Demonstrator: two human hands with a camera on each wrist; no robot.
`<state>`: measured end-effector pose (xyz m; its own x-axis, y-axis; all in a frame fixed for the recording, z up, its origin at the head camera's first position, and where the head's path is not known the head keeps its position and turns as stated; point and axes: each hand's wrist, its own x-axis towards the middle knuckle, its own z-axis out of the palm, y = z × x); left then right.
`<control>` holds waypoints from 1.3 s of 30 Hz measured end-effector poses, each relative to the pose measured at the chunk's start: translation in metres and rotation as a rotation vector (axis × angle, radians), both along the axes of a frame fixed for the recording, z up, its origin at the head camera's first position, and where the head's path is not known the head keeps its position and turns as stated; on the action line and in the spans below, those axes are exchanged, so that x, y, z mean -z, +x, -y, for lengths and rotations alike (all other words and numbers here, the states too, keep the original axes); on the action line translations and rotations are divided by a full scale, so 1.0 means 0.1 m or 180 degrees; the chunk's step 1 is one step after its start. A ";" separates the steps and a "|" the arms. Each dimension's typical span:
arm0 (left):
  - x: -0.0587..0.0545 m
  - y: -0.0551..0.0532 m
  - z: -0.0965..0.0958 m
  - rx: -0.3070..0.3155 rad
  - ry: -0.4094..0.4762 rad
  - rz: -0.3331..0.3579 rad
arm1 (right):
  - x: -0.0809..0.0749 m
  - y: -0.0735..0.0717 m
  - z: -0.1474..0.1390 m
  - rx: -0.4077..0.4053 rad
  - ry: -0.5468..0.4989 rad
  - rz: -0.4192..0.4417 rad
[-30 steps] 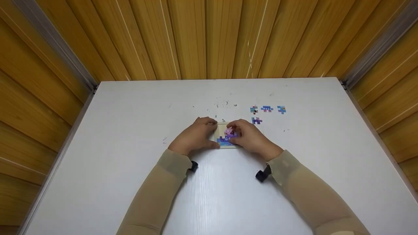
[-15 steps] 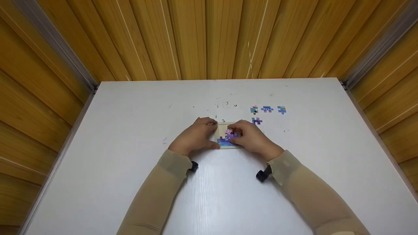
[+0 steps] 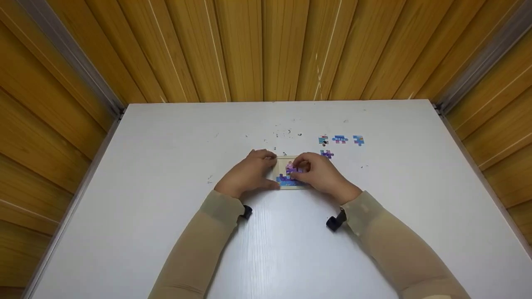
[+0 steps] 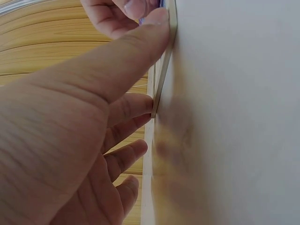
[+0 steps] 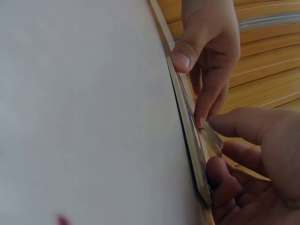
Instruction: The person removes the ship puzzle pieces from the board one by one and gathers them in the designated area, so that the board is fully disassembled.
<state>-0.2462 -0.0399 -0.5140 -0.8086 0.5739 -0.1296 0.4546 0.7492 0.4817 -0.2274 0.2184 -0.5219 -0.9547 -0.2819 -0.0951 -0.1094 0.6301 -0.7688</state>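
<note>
A small pale wooden puzzle tray lies on the white table, its lower part filled with blue and purple jigsaw pieces. My left hand grips the tray's left side, thumb at the near corner and fingers at the far one. In the left wrist view the thumb lies on the tray's rim. Over the right part of the tray, my right hand pinches a jigsaw piece between thumb and finger. The right wrist view shows that piece tilted up from the tray. My right fingers hide part of the pieces beneath.
Several loose jigsaw pieces lie beyond my right hand, among them a blue one, a blue-and-orange one and a purple one. Small dark marks dot the white table. Wood-patterned walls stand around it.
My right thumb and finger shift slightly over the tray, and the pink and purple piece beneath them changes its tilt. My left hand and the tray stay in place.
</note>
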 end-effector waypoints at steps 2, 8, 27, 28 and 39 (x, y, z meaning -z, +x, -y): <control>0.00 0.00 0.00 0.0002 0.0003 -0.0004 | 0.00 0.00 0.00 0.0029 -0.0015 -0.0012; 0.00 0.00 -0.01 -0.0018 -0.0007 0.0007 | -0.01 -0.01 -0.01 0.0049 -0.0139 -0.0109; 0.01 -0.03 -0.01 -0.0014 0.0016 -0.0009 | -0.29 -0.11 -0.29 -0.0030 -0.0086 -0.0232; 0.01 -0.03 -0.01 -0.0018 0.0021 -0.0004 | -0.31 -0.12 -0.32 -0.0039 -0.0064 -0.0263; 0.03 -0.01 -0.03 -0.0093 -0.0021 0.0077 | -0.49 -0.11 -0.56 0.0017 -0.0055 -0.0567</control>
